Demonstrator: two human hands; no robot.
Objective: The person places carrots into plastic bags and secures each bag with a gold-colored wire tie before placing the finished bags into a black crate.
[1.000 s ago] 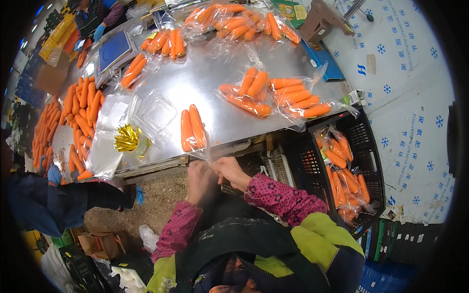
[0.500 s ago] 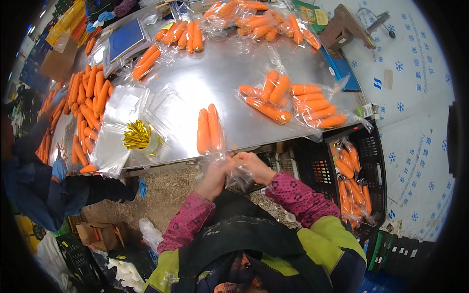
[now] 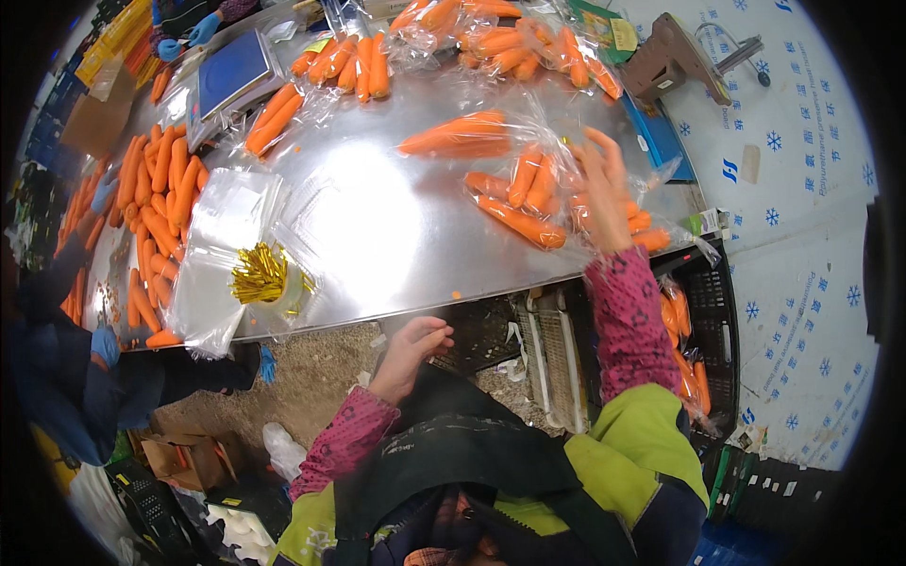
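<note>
Right hand (image 3: 604, 193): fingers spread open, resting on bagged carrots (image 3: 528, 193) at 1 o'clock.
Left hand (image 3: 411, 349): loosely curled, holding nothing, below steel table (image 3: 396, 236) edge.
Gold twist ties (image 3: 258, 274): 9 o'clock.

Clear carrot bags (image 3: 528, 189) mid-table, empty bag stack (image 3: 222, 245) left, blue scale screen (image 3: 231, 71) top-left.

Stainless steel table (image 3: 396, 236). Bagged carrots (image 3: 519, 189) lie under the right hand (image 3: 604, 184); clear empty bags (image 3: 222, 245) and gold twist ties (image 3: 260, 274) beyond the left hand (image 3: 415, 344); loose carrots (image 3: 160, 189) farther left; a blue scale (image 3: 231, 71) far beyond.
</note>
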